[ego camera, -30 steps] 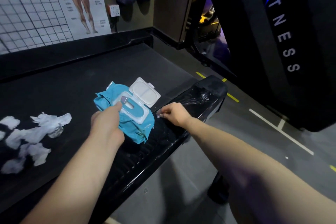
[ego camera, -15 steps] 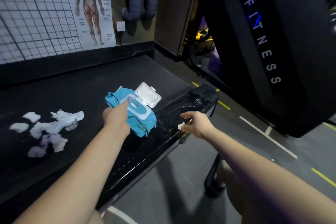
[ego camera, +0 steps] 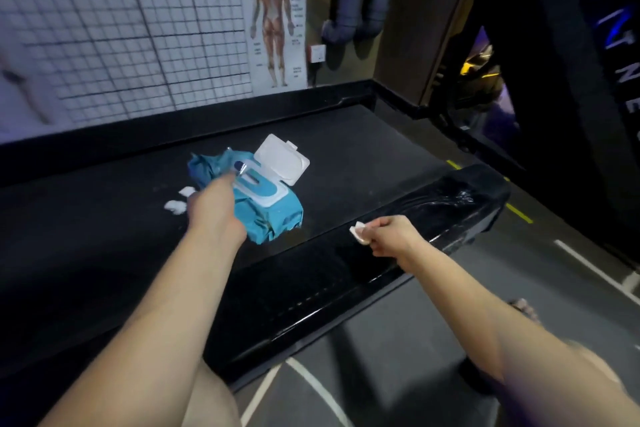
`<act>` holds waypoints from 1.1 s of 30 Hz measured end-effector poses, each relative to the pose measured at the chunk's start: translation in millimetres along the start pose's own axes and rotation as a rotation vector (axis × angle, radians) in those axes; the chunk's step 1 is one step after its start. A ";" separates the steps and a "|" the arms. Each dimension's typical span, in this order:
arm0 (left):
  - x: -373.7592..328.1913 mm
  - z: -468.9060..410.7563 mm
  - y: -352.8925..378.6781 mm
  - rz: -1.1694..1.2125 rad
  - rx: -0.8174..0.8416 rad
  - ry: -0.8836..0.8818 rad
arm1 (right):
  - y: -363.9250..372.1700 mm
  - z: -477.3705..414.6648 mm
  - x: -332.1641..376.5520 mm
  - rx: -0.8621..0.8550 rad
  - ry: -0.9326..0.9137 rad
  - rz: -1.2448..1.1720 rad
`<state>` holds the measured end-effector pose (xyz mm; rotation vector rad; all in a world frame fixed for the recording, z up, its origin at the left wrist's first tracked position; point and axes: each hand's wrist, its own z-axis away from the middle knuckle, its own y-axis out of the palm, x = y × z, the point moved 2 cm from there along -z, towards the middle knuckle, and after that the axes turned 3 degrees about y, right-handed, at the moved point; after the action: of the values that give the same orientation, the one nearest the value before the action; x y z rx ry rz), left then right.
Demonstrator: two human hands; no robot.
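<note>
Plastic, teal and crinkled, forms our one wipe pack, rigid white lid flipped open, lying just beyond the glossy black side rail. Our left hand covers its corner; we cannot tell the grip. Our right hand pinches one white wipe scrap above the rail. Two crumpled white wads lie farther beyond.

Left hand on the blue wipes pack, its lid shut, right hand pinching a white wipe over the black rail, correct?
No: the head view shows the lid flipped open, not shut. The left hand is on the blue wipes pack and the right hand pinches a white wipe over the black rail.
</note>
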<state>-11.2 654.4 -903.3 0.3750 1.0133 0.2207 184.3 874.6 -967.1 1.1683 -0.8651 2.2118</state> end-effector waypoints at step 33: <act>101.5 76.4 90.9 -0.433 0.443 -0.121 | -41.4 53.4 18.2 -0.196 -0.812 0.586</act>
<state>105.9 757.5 -909.8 0.5498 0.9954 -0.4197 231.4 866.4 -916.0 1.9319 -1.9021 1.9421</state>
